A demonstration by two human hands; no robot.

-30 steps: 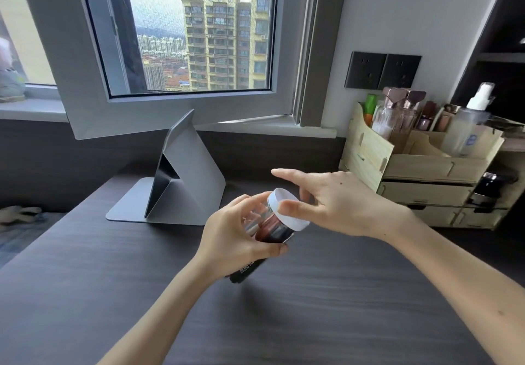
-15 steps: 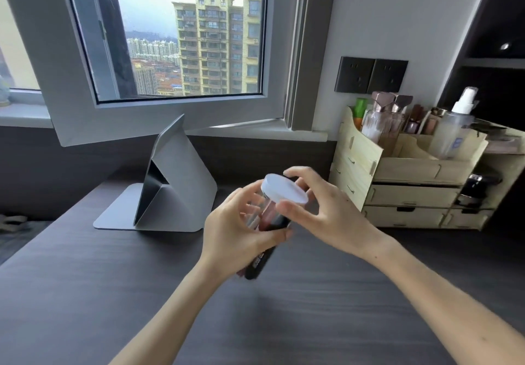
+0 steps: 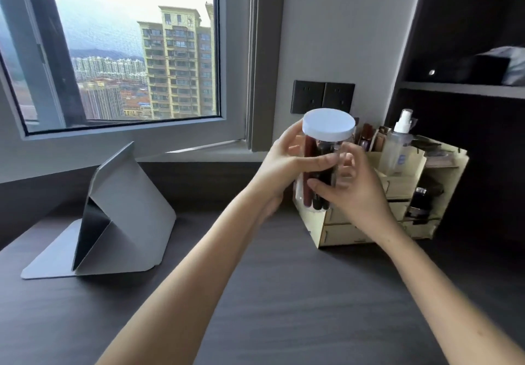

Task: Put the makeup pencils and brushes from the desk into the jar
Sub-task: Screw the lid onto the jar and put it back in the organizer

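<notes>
A clear jar (image 3: 318,151) with a white lid (image 3: 328,124) is held upright in the air, in front of the wooden organizer. Dark and reddish makeup pencils and brushes (image 3: 315,194) stand inside it. My left hand (image 3: 287,165) wraps the jar's left side, thumb across its front. My right hand (image 3: 352,191) holds the jar's lower right side. The lid sits on the jar's mouth. No loose pencils or brushes show on the dark desk (image 3: 270,293).
A wooden drawer organizer (image 3: 403,194) with bottles and a spray bottle (image 3: 397,143) stands at the back right. A grey folded tablet stand (image 3: 119,216) sits at the left. A window and wall sockets (image 3: 322,96) are behind; dark shelves stand at the right.
Both hands have lifted the jar up and to the right, from tilted to upright. My right hand moved from the lid down to the jar's body.
</notes>
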